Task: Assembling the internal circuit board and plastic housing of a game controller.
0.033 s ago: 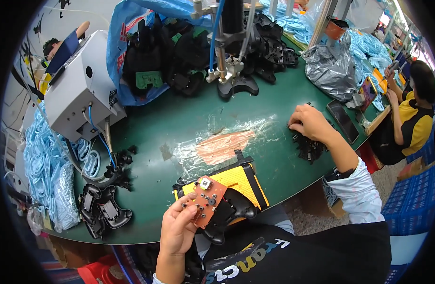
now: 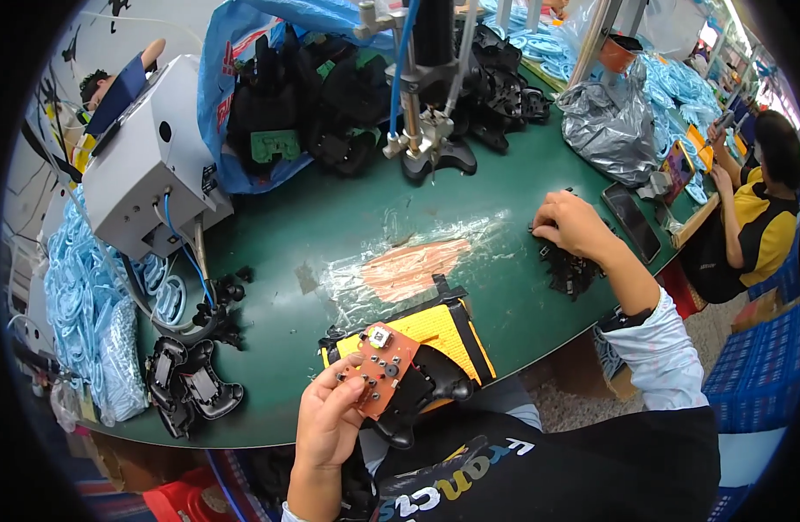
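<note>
My left hand (image 2: 329, 424) holds an orange circuit board (image 2: 379, 369) by its lower edge, close to my body. Under the board lies a black controller shell (image 2: 430, 389), resting on a yellow pad with black edges (image 2: 445, 331). My right hand (image 2: 572, 224) reaches out across the green table (image 2: 330, 235) to the right. Its fingers are curled over a small heap of black plastic parts (image 2: 571, 268); whether it grips one I cannot tell.
A grey machine box (image 2: 152, 161) stands at the left, a screwdriver rig (image 2: 426, 122) at the back, with a blue bag of black shells (image 2: 322, 87) between them. Black shells (image 2: 187, 383) and pale blue cable bundles (image 2: 78, 304) lie at the left edge. A phone (image 2: 635, 222) and a seated person (image 2: 766, 204) are at the right.
</note>
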`<act>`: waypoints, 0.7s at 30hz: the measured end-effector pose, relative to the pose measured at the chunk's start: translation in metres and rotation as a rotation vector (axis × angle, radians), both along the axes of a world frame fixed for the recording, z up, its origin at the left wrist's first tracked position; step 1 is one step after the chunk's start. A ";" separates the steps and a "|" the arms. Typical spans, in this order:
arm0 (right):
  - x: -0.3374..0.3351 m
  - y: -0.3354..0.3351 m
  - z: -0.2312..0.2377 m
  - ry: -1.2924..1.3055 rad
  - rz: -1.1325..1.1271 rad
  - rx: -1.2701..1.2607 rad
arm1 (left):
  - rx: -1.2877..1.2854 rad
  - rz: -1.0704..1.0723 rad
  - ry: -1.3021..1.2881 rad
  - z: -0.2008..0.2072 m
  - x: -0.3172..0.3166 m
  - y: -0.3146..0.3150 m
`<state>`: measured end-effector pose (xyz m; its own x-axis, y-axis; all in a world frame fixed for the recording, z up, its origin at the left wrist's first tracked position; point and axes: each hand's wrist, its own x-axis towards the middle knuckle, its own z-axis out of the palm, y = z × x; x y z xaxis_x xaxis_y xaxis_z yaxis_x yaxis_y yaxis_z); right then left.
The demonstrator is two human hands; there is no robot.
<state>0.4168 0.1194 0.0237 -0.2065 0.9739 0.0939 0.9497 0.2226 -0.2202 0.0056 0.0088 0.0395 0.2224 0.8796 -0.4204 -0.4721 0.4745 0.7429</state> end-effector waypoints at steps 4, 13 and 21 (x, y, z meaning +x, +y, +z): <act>0.002 -0.001 -0.001 -0.007 -0.041 -0.019 | 0.008 -0.026 -0.001 0.002 0.000 0.000; -0.029 -0.021 0.020 0.035 0.159 0.215 | -0.012 -0.074 -0.021 -0.002 0.004 -0.002; -0.148 -0.100 0.020 1.264 -0.015 -0.416 | 0.013 -0.073 -0.038 -0.004 0.018 0.000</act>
<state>0.2689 0.0192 0.0441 -0.1879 0.9779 -0.0914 0.0444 -0.0845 -0.9954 0.0235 0.0085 0.0355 0.3021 0.8656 -0.3994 -0.4647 0.4995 0.7311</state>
